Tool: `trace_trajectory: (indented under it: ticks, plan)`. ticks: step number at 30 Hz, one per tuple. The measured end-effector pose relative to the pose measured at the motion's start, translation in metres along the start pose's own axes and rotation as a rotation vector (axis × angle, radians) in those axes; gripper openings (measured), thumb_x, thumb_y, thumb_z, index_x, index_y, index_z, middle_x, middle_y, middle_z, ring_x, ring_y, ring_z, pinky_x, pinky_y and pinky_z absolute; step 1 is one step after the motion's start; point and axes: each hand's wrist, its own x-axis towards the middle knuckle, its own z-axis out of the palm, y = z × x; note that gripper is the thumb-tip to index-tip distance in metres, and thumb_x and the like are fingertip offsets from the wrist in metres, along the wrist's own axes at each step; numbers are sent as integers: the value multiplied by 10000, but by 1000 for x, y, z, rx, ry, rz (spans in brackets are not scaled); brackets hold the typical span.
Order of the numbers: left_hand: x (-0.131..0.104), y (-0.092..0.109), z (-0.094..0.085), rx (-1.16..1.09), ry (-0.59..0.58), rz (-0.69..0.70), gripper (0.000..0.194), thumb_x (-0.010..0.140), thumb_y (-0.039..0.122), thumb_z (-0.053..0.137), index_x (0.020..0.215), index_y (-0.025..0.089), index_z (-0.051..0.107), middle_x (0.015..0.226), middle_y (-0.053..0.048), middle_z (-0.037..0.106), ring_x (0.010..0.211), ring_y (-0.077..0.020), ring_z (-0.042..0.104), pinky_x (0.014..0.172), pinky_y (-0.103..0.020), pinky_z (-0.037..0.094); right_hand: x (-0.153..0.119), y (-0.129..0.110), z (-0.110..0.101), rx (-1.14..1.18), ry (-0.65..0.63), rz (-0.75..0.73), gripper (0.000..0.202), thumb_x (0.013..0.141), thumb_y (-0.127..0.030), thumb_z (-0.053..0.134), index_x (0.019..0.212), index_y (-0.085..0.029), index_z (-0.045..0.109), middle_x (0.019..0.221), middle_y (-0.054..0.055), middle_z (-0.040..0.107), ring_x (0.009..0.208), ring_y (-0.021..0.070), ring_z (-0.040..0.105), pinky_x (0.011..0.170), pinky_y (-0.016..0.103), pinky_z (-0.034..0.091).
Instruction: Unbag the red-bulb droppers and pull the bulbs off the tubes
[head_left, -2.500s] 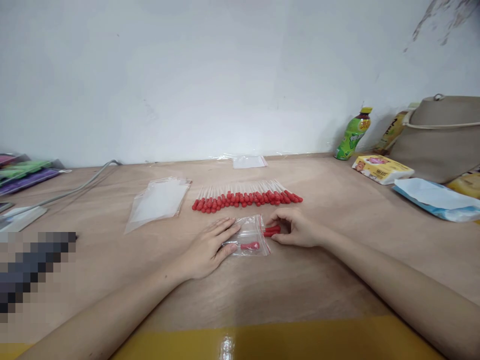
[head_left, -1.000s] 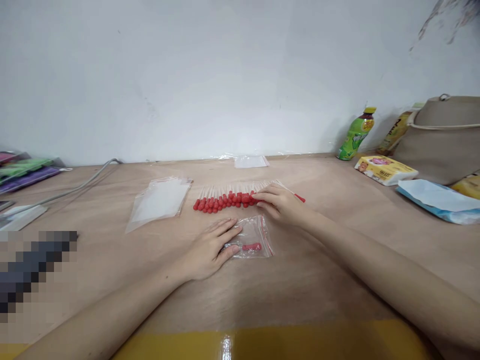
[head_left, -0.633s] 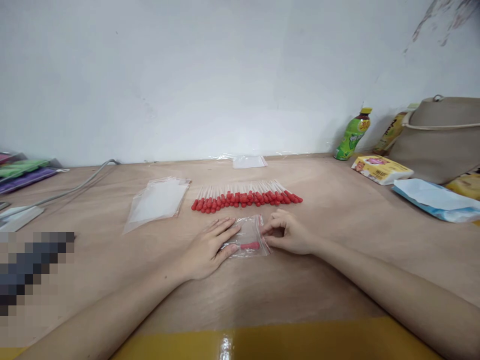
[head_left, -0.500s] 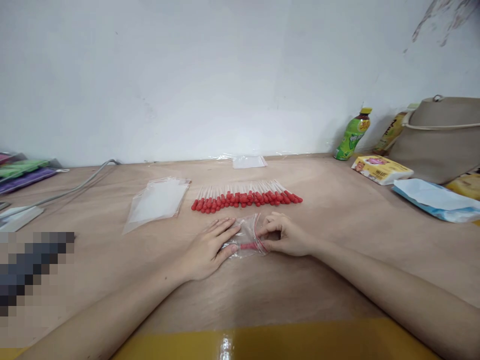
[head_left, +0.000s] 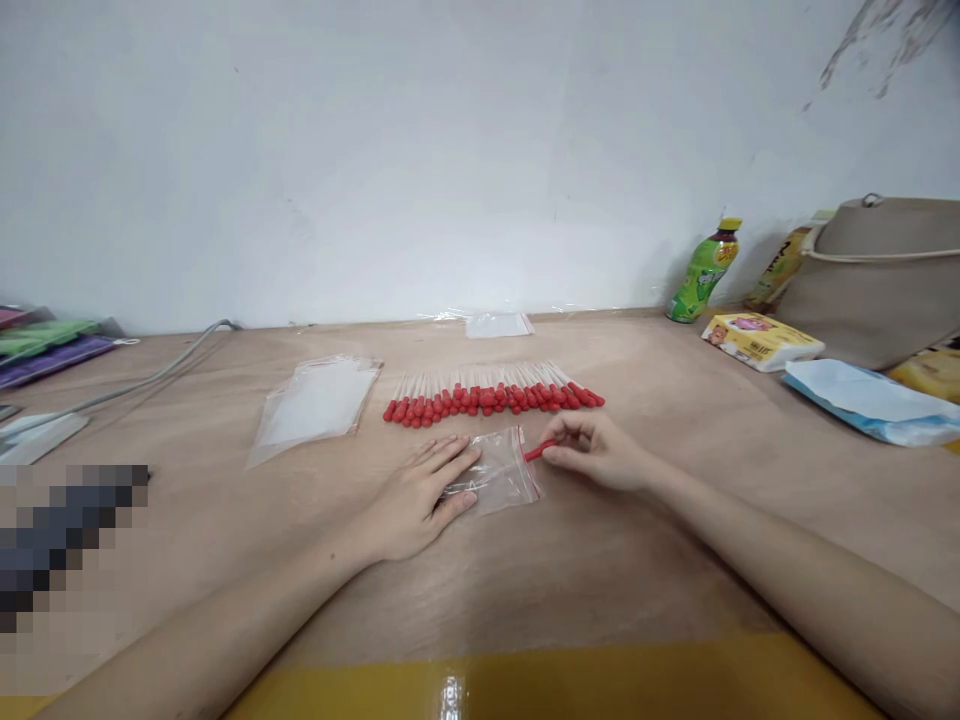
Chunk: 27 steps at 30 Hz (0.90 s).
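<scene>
My left hand (head_left: pixel 420 495) lies flat with its fingers spread, pressing the left part of a clear zip bag (head_left: pixel 499 475) against the table. Just beyond the bag's red-lined mouth, my right hand (head_left: pixel 596 452) pinches a slim red rubber piece (head_left: pixel 538 452), which looks like a dropper bulb. Its left end reaches the bag's opening; whether the tip is inside I cannot tell. Behind both hands lies a long row of droppers (head_left: pixel 491 396), red bulbs toward me and clear tubes pointing to the wall.
Flat clear bags (head_left: pixel 319 400) are stacked left of the row, and a small white packet (head_left: pixel 499 325) lies by the wall. At the right stand a green bottle (head_left: pixel 705 275), a tissue pack (head_left: pixel 761 340), a blue-white packet (head_left: pixel 870 395) and a grey bag (head_left: pixel 877 285). A cable (head_left: pixel 172 365) crosses the left.
My right hand has moved right and away from me, off the bag's mouth. The red piece, earlier within the bag, now shows at its opening. My left hand has stayed put.
</scene>
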Motion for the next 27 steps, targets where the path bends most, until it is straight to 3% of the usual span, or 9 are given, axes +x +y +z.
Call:
trace_trajectory:
  ticks: [3,6,9,11,15,20,23,25,27]
  plan:
    - [0,0,0,3,-2,1,513,904,479,305,1370,266,275,1445,-40,250,1333,-221,210,1078,-442,225,2,6,-32,106,178,75,243,660,-379,673,767,-179,586,719,3,617,648,115,564,611,240,434]
    - [0,-1,0,6,-1,-3,520,899,486,309,1369,262,281,1448,-46,237,1336,-229,198,1077,-448,224,6,15,-56,132,495,30,269,613,-395,697,745,-191,583,718,3,627,662,128,575,640,261,442]
    - [0,-1,0,10,1,-11,525,895,495,310,1362,257,298,1447,-52,239,1335,-233,200,1075,-453,225,10,24,-62,-43,768,-24,265,612,-394,691,756,-190,602,751,23,638,661,142,563,621,274,435]
    - [0,0,0,13,-1,-16,525,895,498,305,1359,251,309,1447,-54,240,1334,-232,204,1075,-451,226,13,30,-57,-244,848,-49,247,645,-397,663,779,-192,632,785,36,651,697,159,562,646,294,435]
    - [1,1,-2,19,-15,-22,524,896,499,298,1356,248,316,1446,-54,243,1333,-233,208,1074,-452,228,19,38,-39,-547,816,-58,218,721,-410,594,804,-225,675,815,24,672,806,200,564,761,356,406]
    - [0,1,-2,20,-6,-11,526,895,501,302,1358,253,310,1447,-52,240,1333,-234,206,1073,-451,234,22,34,-29,-816,774,-29,267,692,-504,617,758,-255,690,755,22,671,824,248,552,812,448,338]
    - [-1,1,-2,17,1,-15,529,891,504,311,1356,253,315,1445,-53,245,1332,-239,208,1072,-453,237,16,25,-24,-807,761,-173,255,746,-459,584,761,-226,685,744,47,642,795,225,553,759,397,390]
    - [0,0,-1,16,6,-13,530,889,506,314,1355,254,317,1444,-54,248,1331,-240,212,1073,-452,237,8,14,-16,-717,626,-343,219,798,-382,542,821,-210,675,793,59,633,785,190,560,733,346,426]
    - [0,0,-1,17,10,-8,529,890,504,313,1356,255,314,1445,-54,245,1330,-237,214,1075,-444,235,1,2,-5,-662,358,-482,229,818,-349,525,951,-211,650,938,73,629,883,181,562,788,336,433]
